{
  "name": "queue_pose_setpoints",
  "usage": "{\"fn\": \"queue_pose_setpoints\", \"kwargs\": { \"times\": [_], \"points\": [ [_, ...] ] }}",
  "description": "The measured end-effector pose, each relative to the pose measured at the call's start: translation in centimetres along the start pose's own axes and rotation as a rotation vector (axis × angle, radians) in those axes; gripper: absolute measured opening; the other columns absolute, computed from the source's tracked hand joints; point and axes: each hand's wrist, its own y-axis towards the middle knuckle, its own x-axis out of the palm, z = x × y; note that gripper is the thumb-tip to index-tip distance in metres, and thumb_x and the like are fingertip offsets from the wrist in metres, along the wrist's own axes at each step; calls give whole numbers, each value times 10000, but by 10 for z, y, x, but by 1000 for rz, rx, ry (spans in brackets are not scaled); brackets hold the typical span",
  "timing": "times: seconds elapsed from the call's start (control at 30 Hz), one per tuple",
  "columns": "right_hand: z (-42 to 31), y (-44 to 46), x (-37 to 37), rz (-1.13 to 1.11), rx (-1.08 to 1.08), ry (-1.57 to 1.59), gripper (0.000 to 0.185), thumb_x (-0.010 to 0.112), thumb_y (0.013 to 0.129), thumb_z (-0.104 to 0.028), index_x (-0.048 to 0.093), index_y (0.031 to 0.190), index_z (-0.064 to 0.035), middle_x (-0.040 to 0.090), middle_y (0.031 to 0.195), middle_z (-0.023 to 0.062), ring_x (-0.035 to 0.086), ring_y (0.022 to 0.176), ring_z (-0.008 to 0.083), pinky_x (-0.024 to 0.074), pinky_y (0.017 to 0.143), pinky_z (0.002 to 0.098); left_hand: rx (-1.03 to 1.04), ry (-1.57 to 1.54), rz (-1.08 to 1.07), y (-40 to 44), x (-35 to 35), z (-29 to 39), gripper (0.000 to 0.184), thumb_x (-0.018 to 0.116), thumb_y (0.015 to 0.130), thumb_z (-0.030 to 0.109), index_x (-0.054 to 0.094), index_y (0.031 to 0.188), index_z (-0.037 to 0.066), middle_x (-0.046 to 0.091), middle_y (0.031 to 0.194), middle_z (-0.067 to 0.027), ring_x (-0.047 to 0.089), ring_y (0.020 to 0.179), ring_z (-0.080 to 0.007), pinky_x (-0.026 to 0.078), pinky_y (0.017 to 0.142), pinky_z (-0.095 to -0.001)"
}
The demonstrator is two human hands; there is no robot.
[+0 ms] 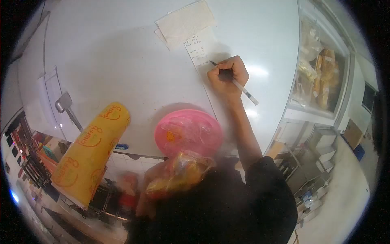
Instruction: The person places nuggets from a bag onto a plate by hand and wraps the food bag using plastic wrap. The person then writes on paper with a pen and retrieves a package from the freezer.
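In the head view, my right hand [228, 77] is closed around a pen [245, 92], its tip at a strip of paper [198, 52] with handwritten lines. Folded pale sheets [186, 23] partly cover the strip's upper end. Close to my body, a clear plastic bag with yellow and red contents [180, 174] is held at my left hand [161, 166], which it mostly covers; the fingers are hidden. Just beyond the bag, a pink round basin [217, 140] sits at the table's near edge with clear plastic and something orange inside.
A yellow roll marked CHEFFY [91, 140] extends past the near left edge of the white table [122, 61]. Beside it are a metal utensil [65, 103] and a blue marker-like item [122, 146]. A glass-topped case with wrapped goods [325, 73] stands at right.
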Motion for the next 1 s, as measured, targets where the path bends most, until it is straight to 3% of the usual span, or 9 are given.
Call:
{"fn": "queue_pose_setpoints", "kwargs": {
  "times": [0.23,0.37,0.43,0.47,0.53,0.73,0.8,0.93,1.0],
  "points": [
    [-1,1,-7,-40,81,155,171,657,807,67,544,867,-46,606,826,30,526,672,67,459,631,209,99,103,7,21,5,24,805,804,865,520,542,1437,18,670,1280,-179,698,1117,-298,569,938,-409],
    [-25,8,-48,-18,305,343,142,617,836,29,539,930,-43,618,775,64,565,648,112,484,614,258,413,396,98,74,29,91,807,802,866,530,543,1436,21,671,1277,-179,698,1116,-300,570,935,-411],
    [-68,18,-73,-421,369,-267,150,605,868,-42,558,1010,-34,661,733,134,665,645,222,530,606,350,677,594,203,117,60,150,808,801,867,535,544,1436,22,671,1276,-180,698,1116,-301,570,934,-411],
    [-75,12,-81,-387,367,-291,150,605,868,-42,558,1010,-34,661,733,134,665,645,222,530,606,350,805,685,266,139,81,185,808,800,867,537,544,1436,23,671,1275,-180,698,1116,-302,570,933,-412],
    [-78,-3,-89,-646,225,-753,226,644,869,-106,580,1068,-20,690,730,184,727,711,346,561,632,441,1000,828,394,181,133,255,809,799,868,542,545,1435,24,672,1274,-180,698,1115,-303,571,932,-412],
    [-44,-72,-108,-544,61,-932,328,688,893,-231,571,1107,-11,713,755,154,720,658,345,546,559,469,1194,892,549,243,261,370,928,767,810,648,504,1520,112,635,1395,-207,653,1252,-369,531,1040,-464],
    [-37,-85,-110,-515,66,-939,353,691,902,-261,564,1116,-11,708,749,142,718,648,335,536,538,468,1119,1261,807,284,265,402,1005,720,800,732,465,1550,114,618,1436,-206,646,1267,-385,521,1058,-493],
    [-39,-88,-122,-471,105,-870,498,719,909,-340,537,1209,13,709,765,126,712,632,331,534,522,462,1369,1390,811,370,243,425,1083,696,786,780,414,1578,97,598,1453,-236,603,1326,-405,508,1076,-517],
    [-48,-75,-147,-496,132,-786,508,726,911,-365,566,1219,5,712,753,120,712,635,333,539,540,463,1203,1475,852,359,248,414,1124,700,784,780,380,1591,66,575,1463,-263,563,1361,-427,494,1094,-526]
  ]
}}
